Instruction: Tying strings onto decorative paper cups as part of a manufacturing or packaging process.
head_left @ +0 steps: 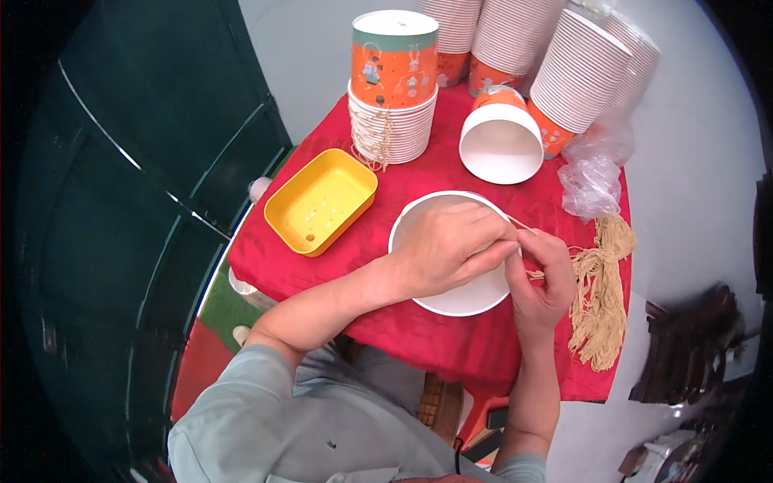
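Note:
A white round paper tub stands in front of me with its opening up. My left hand reaches over that opening, fingers bent and thumb pinched against them at the tub's right rim. My right hand meets it there, its fingertips closed together. A thin tan cord passes at the fingertips of both hands, and part of it shows by the right palm. Just where the cord runs between the fingers is hidden. A bundle of tan cords lies right of my right hand.
A yellow tray with small bits inside sits left. Behind it, an orange-and-green tub tops a stack of white rims draped with cords. A tub lies on its side. Tall tub stacks and plastic wrap stand behind on the red cloth.

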{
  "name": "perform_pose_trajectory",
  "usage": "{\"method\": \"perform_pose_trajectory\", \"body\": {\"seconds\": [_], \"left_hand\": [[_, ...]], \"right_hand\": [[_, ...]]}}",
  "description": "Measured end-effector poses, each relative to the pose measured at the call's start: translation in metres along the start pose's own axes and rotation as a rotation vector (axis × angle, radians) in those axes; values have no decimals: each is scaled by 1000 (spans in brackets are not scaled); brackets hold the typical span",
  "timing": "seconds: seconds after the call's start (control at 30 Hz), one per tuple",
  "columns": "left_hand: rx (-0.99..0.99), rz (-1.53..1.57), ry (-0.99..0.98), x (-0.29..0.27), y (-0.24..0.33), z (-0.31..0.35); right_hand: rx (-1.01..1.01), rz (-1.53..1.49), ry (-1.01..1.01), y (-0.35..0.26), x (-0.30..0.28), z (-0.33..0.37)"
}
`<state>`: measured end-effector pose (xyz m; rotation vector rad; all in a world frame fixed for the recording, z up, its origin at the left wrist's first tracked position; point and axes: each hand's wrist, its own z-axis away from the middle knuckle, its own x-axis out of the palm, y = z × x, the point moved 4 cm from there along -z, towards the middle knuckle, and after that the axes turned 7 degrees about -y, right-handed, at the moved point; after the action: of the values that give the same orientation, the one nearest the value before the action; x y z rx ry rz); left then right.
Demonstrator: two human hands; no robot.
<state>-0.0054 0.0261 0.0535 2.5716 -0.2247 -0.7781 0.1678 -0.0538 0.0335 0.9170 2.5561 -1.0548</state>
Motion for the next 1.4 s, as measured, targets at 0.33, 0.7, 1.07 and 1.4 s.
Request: {"method": "perform_pose_trajectory", "body": {"seconds": [0.33,0.7,1.07,1.4], "left_hand": [[56,-198,48,-4,11,-8],[-364,205,-574,0,-32,-72],[-486,343,-839,39,-74,-117],[-583,538,-617,41,-81,-120]], "right_hand": [[-162,146,115,4,-2,1],[-10,108,183,14,-5,-3],[183,-151,236,42,-16,-7],[287,-120,220,66,-14,-2]]}}
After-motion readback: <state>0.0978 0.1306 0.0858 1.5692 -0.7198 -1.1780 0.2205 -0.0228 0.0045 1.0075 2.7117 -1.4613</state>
